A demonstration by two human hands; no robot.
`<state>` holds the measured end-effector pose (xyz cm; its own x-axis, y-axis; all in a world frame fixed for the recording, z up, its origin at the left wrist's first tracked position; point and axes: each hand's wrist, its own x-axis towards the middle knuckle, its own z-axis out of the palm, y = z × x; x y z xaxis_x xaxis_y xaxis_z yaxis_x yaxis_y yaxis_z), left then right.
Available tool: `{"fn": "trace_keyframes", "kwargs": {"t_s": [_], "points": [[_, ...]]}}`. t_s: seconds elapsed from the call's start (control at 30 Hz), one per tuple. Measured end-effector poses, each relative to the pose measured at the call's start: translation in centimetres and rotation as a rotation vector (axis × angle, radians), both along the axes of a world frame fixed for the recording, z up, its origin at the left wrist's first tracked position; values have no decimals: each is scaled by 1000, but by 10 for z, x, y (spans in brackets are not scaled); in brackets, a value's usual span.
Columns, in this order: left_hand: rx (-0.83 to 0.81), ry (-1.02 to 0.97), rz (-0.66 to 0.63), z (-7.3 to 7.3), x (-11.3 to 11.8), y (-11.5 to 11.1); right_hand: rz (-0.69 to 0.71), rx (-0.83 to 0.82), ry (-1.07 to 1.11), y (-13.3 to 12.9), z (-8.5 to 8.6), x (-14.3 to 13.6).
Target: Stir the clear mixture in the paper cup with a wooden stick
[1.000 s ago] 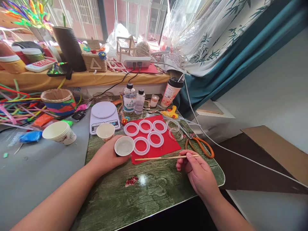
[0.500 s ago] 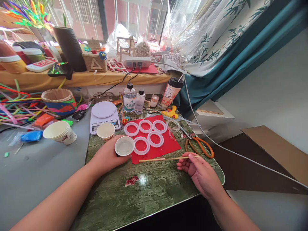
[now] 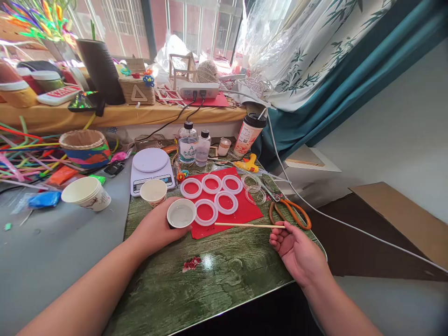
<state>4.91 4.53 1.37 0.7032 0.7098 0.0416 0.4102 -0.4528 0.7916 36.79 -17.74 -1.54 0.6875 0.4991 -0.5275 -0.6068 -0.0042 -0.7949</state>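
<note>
My left hand [image 3: 161, 223] is wrapped round a paper cup [image 3: 181, 213] with clear liquid in it. Between thumb and fingertips, my right hand [image 3: 294, 249] pinches one end of a thin wooden stick [image 3: 245, 226], which points left, level above the table. Several pale ring-shaped silicone molds [image 3: 206, 212] lie on a red sheet [image 3: 245, 210] just beyond both hands. Right of them are clear plastic rings [image 3: 255, 191] and scissors [image 3: 296, 214] with orange-brown handles. A second paper cup [image 3: 153, 192] stands behind my left hand, beside a white kitchen scale [image 3: 152, 170].
Two capped bottles [image 3: 188, 144] of clear liquid stand at the back, near a lidded drink cup [image 3: 248, 135] and a yellow glue gun [image 3: 248, 163]. Stacked paper cups [image 3: 87, 193] are on the grey table at left. A white cable [image 3: 315, 215] crosses the right side.
My right hand has shifted a little to the right with the stick, and the stick's left tip has moved right and up. My left hand keeps the cup in the same spot.
</note>
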Motion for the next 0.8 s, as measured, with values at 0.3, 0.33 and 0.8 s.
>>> {"fn": "trace_keyframes", "kwargs": {"t_s": [0.3, 0.33, 0.8], "points": [[-9, -3, -5, 0, 0, 0, 22, 9, -22, 1, 0, -3], [-12, -2, -6, 1, 1, 0, 37, 17, -31, 1, -1, -4], [-12, -23, 36, 5, 2, -1, 192, 108, -141, 20, -5, -35]]}}
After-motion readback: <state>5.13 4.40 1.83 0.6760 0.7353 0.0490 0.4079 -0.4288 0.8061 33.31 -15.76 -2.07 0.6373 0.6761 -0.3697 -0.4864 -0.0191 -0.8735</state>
